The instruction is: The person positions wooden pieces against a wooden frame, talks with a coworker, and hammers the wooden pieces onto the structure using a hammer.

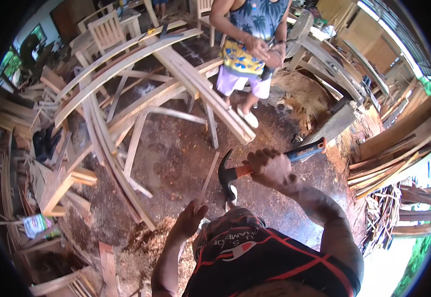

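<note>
My right hand (270,168) is wrapped round the handle of a claw hammer (228,174). Its dark steel head points left, and the orange and blue handle sticks out to the right past my fist. Lower and to the left, my left hand (190,220) is closed round the near end of a thin wooden strip (210,173). That strip slants up and away from me, a little left of the hammer head. Both hands are in front of my body, above the floor.
Long curved timbers (126,59) rest on a wooden frame (136,138) ahead and left. Another person (247,54) stands beyond the beams (210,99). Stacked boards (398,153) line the right. Wood shavings (146,247) cover floor at lower left, near a wooden chair (106,32) farther back.
</note>
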Motion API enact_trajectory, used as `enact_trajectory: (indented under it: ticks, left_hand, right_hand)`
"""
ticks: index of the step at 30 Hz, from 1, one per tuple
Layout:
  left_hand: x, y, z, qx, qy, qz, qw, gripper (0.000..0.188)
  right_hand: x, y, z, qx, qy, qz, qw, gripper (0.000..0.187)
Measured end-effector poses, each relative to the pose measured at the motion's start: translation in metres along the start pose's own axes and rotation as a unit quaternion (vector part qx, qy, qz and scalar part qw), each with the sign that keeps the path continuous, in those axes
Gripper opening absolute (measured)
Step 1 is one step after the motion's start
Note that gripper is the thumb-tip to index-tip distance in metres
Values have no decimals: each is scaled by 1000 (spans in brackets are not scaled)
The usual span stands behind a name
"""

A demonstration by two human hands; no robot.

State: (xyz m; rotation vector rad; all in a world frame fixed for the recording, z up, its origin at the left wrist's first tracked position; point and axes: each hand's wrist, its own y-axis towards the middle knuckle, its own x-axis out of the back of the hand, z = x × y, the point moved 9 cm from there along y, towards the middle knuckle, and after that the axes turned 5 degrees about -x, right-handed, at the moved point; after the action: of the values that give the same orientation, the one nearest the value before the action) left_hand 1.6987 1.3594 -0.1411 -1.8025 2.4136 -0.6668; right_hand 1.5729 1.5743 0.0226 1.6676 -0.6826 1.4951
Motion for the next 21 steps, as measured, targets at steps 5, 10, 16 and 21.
enact_trajectory:
  ticks: [5, 10, 16, 21]
  left_hand:
    - [-8, 16, -18, 15, -70, -23, 997, 53]
    - [-24, 34, -37, -19, -144, 20, 989, 52]
    - [-16, 54, -33, -30, -59, -16, 998, 46]
    - [-24, 48, -9, 56, -83, -7, 995, 41]
  right_hand:
    - [-21, -1, -26, -84, 28, 37, 995, 14]
    - [-53, -10, -39, -235, 98, 80, 964, 28]
    - [-86, -27, -46, -365, 174, 94, 910, 32]
    - [-100, -60, -39, -335, 280, 170, 883, 43]
